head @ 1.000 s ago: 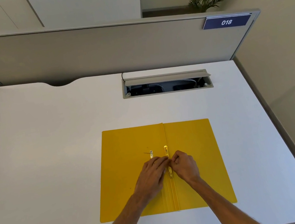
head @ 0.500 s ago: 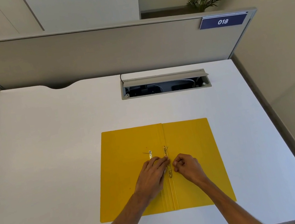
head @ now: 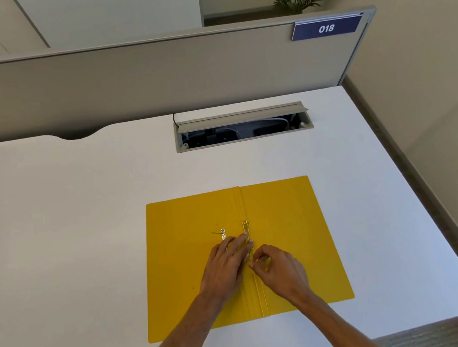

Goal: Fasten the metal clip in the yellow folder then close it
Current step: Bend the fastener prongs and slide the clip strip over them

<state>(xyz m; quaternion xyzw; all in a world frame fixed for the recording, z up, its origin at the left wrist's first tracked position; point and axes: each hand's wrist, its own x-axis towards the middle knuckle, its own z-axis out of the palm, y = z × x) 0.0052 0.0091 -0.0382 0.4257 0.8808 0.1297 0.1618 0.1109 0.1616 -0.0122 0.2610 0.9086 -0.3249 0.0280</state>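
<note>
A yellow folder [head: 287, 224] lies open and flat on the white desk. Along its spine runs the metal clip [head: 246, 229], its far end free with thin prongs sticking up. A second loose metal strip [head: 223, 234] lies on the left flap. My left hand [head: 225, 267] lies flat on the left flap, covering the near end of that strip, and its fingertips press on the clip. My right hand [head: 280, 270] sits just right of the spine, its thumb and fingers pinched at the clip's near part. What the pinch holds is hidden.
The white desk [head: 67, 245] extends all round the folder. An open cable tray [head: 243, 128] is set into it behind the folder. A grey partition [head: 130, 80] with an "018" label [head: 326, 28] stands along the back edge. The right desk edge drops to the floor.
My right hand has slid a little nearer to me along the spine and off the clip's middle. My left hand stays pressed where it was.
</note>
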